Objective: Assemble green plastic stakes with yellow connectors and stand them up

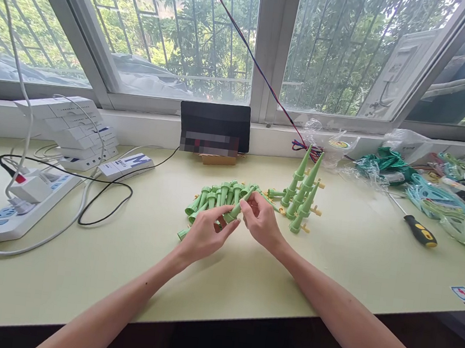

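Between both hands, in front of my body, is a green plant watering spike (232,213), its tip tilted up and to the right. My left hand (207,232) is closed around the wide collar end. The fingers of my right hand (261,218) are pinched at its upper part; they hide any small piece there. Right behind my hands lies a heap of similar green spikes (213,196). To the right, several spikes (307,190) stand upright on their collars with yellow valves (316,210) sticking out at the side.
On the right lie a screwdriver (420,231), green and blue plastic packs (436,200) and clear wrapping. A power strip (23,222) with cables, a small box (126,165) and stacked white boxes (79,132) are on the left. At the back stands a dark tablet (215,122).
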Motion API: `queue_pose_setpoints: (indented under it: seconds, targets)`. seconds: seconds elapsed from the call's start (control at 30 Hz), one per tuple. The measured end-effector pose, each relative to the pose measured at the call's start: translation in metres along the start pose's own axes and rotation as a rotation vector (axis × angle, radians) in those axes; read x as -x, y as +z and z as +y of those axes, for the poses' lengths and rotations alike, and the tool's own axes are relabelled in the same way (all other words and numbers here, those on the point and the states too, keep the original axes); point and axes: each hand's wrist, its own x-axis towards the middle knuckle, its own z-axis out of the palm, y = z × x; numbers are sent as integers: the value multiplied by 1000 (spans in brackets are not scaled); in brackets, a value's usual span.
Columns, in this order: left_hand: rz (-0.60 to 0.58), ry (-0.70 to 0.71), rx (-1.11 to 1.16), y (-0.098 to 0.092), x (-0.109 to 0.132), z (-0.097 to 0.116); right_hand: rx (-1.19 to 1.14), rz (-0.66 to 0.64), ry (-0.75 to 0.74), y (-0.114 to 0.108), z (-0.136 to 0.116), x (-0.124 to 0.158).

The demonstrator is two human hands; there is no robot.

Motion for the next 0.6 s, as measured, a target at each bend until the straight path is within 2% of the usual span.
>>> queue_pose_setpoints:
  seconds: [0.17, 0.6]
  targets:
    - [30, 18, -52, 1, 0, -3, 28, -7, 30, 0, 0, -1]
    - [113, 43, -176, -1, -2, -4, 44, -141, 119, 1, 1, 0]
